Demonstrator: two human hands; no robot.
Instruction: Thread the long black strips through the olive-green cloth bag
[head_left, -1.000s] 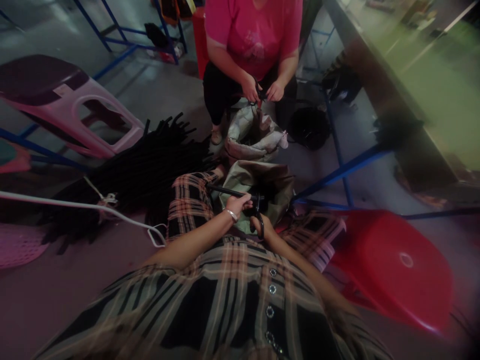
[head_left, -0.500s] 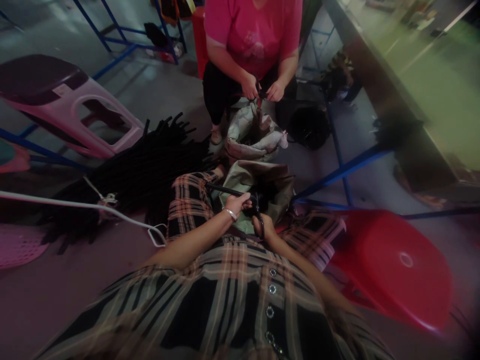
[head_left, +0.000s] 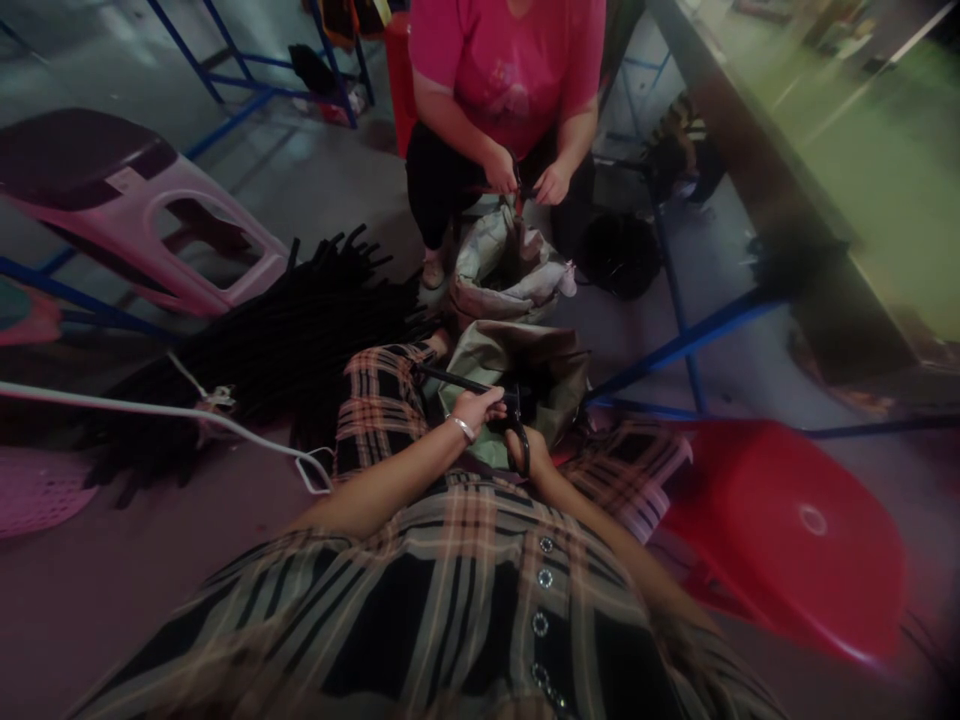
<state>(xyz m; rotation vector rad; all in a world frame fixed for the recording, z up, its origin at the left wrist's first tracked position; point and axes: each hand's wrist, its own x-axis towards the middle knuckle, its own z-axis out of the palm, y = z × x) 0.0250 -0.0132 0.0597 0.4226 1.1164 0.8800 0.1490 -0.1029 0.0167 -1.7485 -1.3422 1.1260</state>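
My left hand [head_left: 478,408], with a bracelet on its wrist, is closed round a long black tube [head_left: 457,379] that points up and left over my knee. Black-handled scissors [head_left: 524,452] are in my right hand [head_left: 519,446], their blades upright at the tube's right end. Both hands are over an open green-grey sack [head_left: 566,385] with dark pieces inside. A large heap of long black tubes [head_left: 300,310] lies on the floor to the left, partly tied with a pale cord.
Opposite, a person in a pink shirt [head_left: 510,70] works over a second sack [head_left: 487,295]. A red stool [head_left: 795,530] is at the right, a pink and dark stool [head_left: 202,235] at the left. Blue metal frame bars [head_left: 682,345] and a white cable [head_left: 150,408] cross the floor area.
The black tube and the scissors have shifted very slightly at my hands. Otherwise both of my hands keep nearly the same places.
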